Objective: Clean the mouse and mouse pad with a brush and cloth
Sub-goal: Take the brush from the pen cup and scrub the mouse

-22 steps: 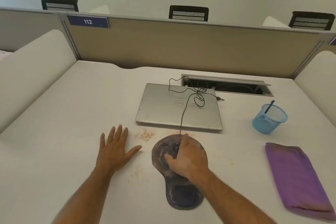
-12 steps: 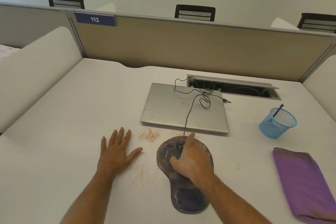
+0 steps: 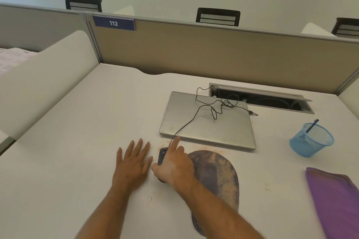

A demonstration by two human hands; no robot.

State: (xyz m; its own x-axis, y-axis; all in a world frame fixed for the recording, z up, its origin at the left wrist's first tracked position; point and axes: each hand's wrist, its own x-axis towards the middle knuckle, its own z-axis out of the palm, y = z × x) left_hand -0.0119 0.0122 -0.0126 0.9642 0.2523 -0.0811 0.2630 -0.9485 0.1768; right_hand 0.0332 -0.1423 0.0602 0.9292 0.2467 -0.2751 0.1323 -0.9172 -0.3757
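Right now your right hand [image 3: 172, 169] is wrapped around the black mouse [image 3: 161, 156] in a closed grip, forefinger stretched out along its cable [image 3: 186, 124], holding it at the left edge of the mouse pad [image 3: 217, 176], low in the middle of the frame. Your left hand [image 3: 133, 163] lies flat just beside it on the white worktop [image 3: 77, 151], fingers spread, holding nothing.

My reading is that you are clearing the mouse off the pad so both can be cleaned; no brushing or wiping has begun. Next you will likely need the brush, which seems to be the dark handle [image 3: 311, 125] poking from the blue mesh cup [image 3: 310, 140] at the right, or the purple cloth [image 3: 336, 200] folded at the lower right. Both sit well apart from your hands, so 1 of them must let go and reach.

The pad is a dark, rounded teardrop, dusted with orange-brown grit; the same grit is scattered on the worktop nearby. The cloth looks soft and thick. A closed silver laptop [image 3: 207, 122], smooth and matte, sits beyond, with the thin cable looped loosely over its lid.
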